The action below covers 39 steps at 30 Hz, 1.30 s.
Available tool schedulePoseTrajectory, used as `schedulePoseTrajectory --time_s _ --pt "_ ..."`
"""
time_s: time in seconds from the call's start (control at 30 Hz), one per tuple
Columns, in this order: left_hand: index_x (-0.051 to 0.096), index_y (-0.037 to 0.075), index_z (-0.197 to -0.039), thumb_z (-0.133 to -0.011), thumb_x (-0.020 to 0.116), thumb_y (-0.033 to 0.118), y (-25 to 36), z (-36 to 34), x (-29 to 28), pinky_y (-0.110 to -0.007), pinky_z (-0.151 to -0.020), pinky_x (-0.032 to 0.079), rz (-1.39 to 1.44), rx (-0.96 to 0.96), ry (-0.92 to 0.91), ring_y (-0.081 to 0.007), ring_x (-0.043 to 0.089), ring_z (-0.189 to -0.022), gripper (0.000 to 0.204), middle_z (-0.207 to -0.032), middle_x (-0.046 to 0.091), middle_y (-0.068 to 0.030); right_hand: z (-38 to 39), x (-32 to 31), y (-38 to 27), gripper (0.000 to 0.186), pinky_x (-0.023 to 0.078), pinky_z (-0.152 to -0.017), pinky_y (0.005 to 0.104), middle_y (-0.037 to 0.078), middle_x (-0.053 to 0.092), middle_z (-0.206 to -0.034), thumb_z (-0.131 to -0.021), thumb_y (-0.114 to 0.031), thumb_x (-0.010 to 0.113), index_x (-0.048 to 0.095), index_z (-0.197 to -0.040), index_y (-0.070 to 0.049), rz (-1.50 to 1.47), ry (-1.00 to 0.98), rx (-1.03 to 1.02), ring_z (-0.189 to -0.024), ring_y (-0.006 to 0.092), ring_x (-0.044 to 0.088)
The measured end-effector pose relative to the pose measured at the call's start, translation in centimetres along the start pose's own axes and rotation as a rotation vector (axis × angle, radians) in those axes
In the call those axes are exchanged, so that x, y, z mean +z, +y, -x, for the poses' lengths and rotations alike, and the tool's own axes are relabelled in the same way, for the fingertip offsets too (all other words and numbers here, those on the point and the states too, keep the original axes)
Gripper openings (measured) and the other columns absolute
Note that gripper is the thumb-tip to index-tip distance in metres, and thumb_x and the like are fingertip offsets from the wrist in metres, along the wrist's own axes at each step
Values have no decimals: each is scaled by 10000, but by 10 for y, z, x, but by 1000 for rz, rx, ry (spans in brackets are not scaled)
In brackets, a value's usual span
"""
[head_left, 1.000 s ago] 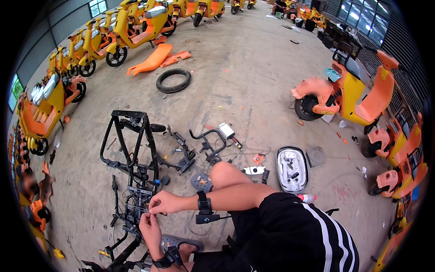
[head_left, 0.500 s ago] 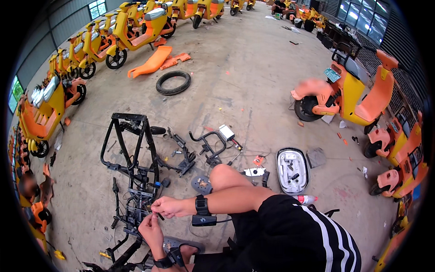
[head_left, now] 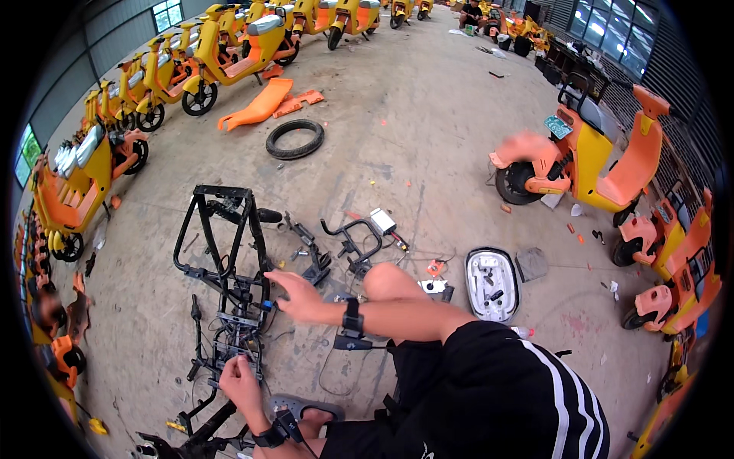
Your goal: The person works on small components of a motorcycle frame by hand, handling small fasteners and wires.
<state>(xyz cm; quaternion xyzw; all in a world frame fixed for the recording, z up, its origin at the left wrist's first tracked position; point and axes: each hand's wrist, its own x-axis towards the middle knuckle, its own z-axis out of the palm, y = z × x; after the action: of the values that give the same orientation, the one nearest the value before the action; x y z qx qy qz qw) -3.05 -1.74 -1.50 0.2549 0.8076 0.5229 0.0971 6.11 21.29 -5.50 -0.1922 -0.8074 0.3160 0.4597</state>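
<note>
A black scooter frame (head_left: 258, 260) of bare tubes lies on the concrete, with thin wires and brackets around its middle. My left hand (head_left: 241, 389) is over its lower part, thumb and fingertips pinched together; whatever they hold is too small to make out. Further up, my right hand (head_left: 300, 298) reaches toward the frame's right side. Its fingers are stretched and apart, with nothing seen in them. Close to its thumb is a small blue connector (head_left: 267, 304); I cannot tell if they touch. Both wrists wear black straps with small boxes.
Beyond my knee lie a bent black tube bracket (head_left: 359, 243) and a white box with wires (head_left: 381, 222). A white tray of small parts (head_left: 492, 287) is at right. Further off are a tire (head_left: 295, 140), orange panels (head_left: 264, 105) and yellow-orange scooters (head_left: 237, 53). A person (head_left: 471, 15) crouches far back.
My hands were together over the frame's middle, fingers pinched. Now the right has moved up and away with its fingers opened; the left has shifted slightly left, still pinched.
</note>
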Motion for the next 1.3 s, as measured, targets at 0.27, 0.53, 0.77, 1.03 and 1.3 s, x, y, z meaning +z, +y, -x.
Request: schedulePoseTrajectory --time_s 0.27,0.53,0.77,1.03,1.3 --pt "648 -67 -843 -918 626 123 -3 5 -1 -284 -471 253 -116 130 -103 -60 318 -542 206 -573 414 28 -65 -157 -177 157 447 -531 325 34 557 -745 -805 -161 617 627 -925 -60 -20 -350 -910 -614 190 577" --pt "666 -74 -877 -914 630 122 -2 8 10 -279 -475 284 -146 101 -140 -59 348 -539 202 -572 454 15 -42 -183 -272 250 491 -568 388 67 531 -805 -888 -243 552 629 -997 -32 -207 73 -1137 -612 170 502" --pt "666 -80 -885 -906 634 132 21 9 15 -283 -479 311 -184 53 -166 -72 382 -525 215 -557 462 -13 -56 -214 -256 97 345 -485 258 103 627 -827 -803 -60 680 675 -878 0 -210 174 -1338 -564 135 435" --pt "679 -72 -899 -900 640 142 6 11 12 -299 -487 349 -176 35 -181 -99 420 -522 218 -566 510 -57 -48 -182 -277 171 376 -483 265 88 643 -842 -857 -96 656 659 -985 18 -283 306 -1294 -547 140 423" --pt "682 -61 -895 -895 644 166 26 16 8 -327 -530 417 -276 88 -202 -170 505 -513 231 -589 574 -135 -69 -213 -238 605 322 -468 255 106 713 -976 -878 16 479 484 -1436 -217 -142 49 -1554 -508 111 372"
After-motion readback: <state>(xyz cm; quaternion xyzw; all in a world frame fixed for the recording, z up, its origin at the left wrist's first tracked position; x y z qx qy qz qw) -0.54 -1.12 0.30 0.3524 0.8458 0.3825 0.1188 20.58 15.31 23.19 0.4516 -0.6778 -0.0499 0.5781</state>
